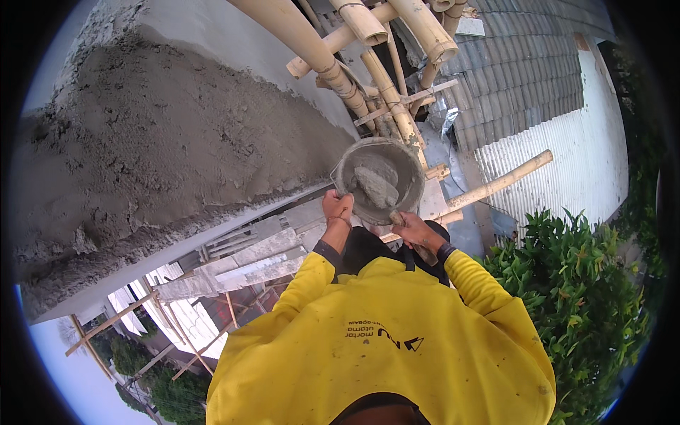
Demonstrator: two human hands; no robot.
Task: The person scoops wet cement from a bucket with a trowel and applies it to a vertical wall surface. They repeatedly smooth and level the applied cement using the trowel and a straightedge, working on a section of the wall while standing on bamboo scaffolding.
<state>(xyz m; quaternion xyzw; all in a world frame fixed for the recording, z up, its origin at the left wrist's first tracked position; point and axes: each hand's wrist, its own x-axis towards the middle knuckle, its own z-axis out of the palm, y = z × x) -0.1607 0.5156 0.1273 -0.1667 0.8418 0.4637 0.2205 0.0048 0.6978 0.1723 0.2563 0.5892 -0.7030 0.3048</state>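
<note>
A dark round bucket (358, 156) holds wet grey mortar, with a trowel blade (388, 195) inside it loaded with a lump of mortar. My left hand (336, 210) is closed on the left rim of the bucket, close to its wire handle. My right hand (411, 230) grips the trowel's wooden handle (398, 218), which angles down out of the bucket toward me. To the left is a wall surface (156, 134) coated in rough fresh mortar, with a lighter ledge (177, 244) along its lower edge.
Bamboo scaffold poles (308, 35) stand ahead, with another pole (510, 170) jutting right. Narrow planks (241, 265) lie below the wall, high above the ground. Tiled roofing (510, 85) and corrugated sheeting (545, 191) sit to the right, above leafy treetops (574, 297).
</note>
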